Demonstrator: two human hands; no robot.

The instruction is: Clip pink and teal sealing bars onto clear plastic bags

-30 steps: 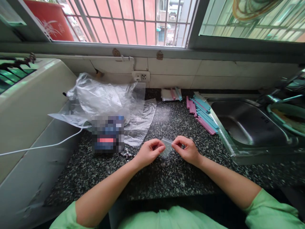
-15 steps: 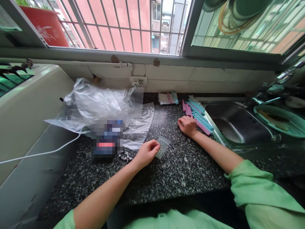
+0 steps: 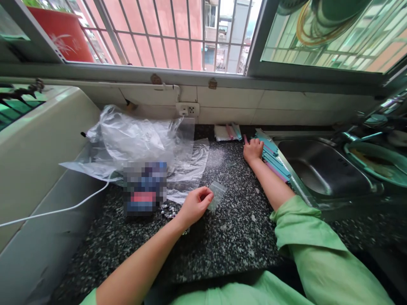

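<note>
My left hand (image 3: pixel 197 204) is closed, thumb against fingers, on the edge of a small clear zip bag (image 3: pixel 218 194) above the counter. At the pile of thin pink and light blue strips (image 3: pixel 276 163), my right hand (image 3: pixel 253 150) lies over the pink ones, its fingers curled down. Its fingertips are hidden, so what they grip cannot be made out. One pink strip (image 3: pixel 245 139) shows just left of those fingers. Beside my left wrist sits a small heap of shiny silvery bits (image 3: pixel 168 210).
Crumpled clear plastic bags (image 3: pixel 136 133) and a blurred-out dark item (image 3: pixel 144 190) lie to the left. A white packet (image 3: pixel 222 132) with pink and blue strips on it rests by the wall. The steel sink (image 3: pixel 321 165) and a green basket (image 3: pixel 378 169) are on the right.
My right hand has let go of the zip bag and moved right and away from me to the strips. My left hand keeps the bag in nearly the same place.
</note>
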